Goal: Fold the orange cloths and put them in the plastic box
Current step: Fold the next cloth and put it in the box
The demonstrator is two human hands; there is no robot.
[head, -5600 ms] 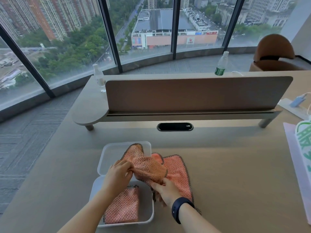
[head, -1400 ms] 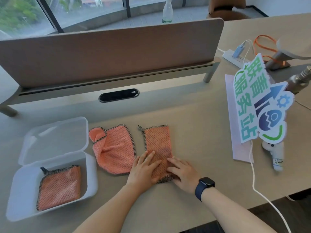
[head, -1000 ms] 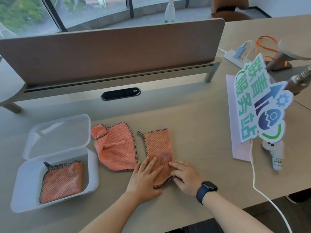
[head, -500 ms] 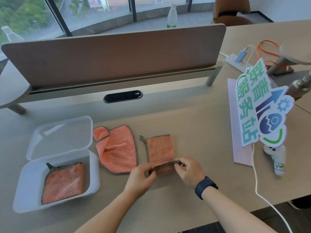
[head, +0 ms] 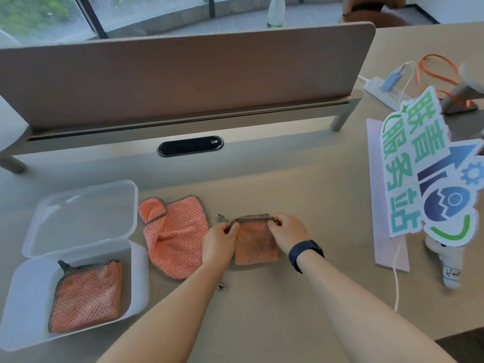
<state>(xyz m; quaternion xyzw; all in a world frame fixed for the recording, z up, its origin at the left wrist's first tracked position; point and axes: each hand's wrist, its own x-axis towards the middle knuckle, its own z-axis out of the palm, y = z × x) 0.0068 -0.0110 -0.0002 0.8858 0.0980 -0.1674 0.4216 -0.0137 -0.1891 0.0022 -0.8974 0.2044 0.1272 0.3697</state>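
Cloth (head: 255,242) being folded lies on the tabletop (head: 314,205), its far edge pinched by fingers of left hand (head: 220,241) and right hand (head: 288,231); align the corners squarely before pressing flat. Beyond, left, 1 unfolded cloth (head: 175,237) beside the plastic box (head: 136,284)
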